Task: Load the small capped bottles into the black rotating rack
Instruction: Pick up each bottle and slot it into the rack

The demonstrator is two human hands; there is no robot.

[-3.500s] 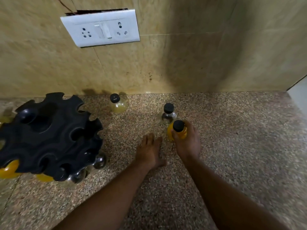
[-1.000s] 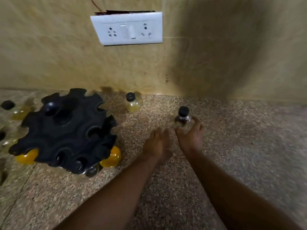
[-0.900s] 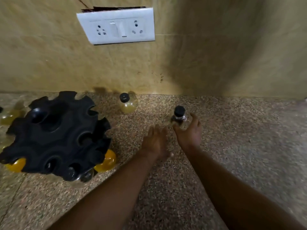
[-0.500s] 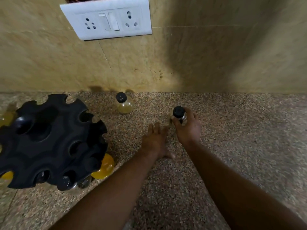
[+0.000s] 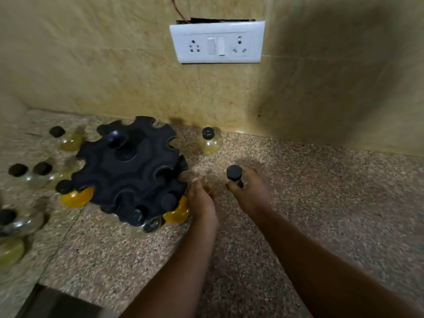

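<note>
The black rotating rack (image 5: 130, 171) stands on the speckled counter at centre left, with orange bottles (image 5: 176, 212) and clear ones hanging in its lower slots. My right hand (image 5: 250, 191) is closed round a small clear bottle with a black cap (image 5: 234, 172), held just right of the rack. My left hand (image 5: 202, 198) hovers beside the rack's right edge, fingers loosely apart, holding nothing. A pale yellow capped bottle (image 5: 209, 143) stands near the wall.
Several more capped bottles (image 5: 66, 138) stand on the counter left of the rack. A white switch and socket plate (image 5: 216, 42) is on the tiled wall. The counter's front edge (image 5: 46, 292) shows at bottom left.
My right hand has closed on the clear bottle and carried it leftward toward the rack. My left hand has moved up beside the rack. The view has swung left, showing more bottles.
</note>
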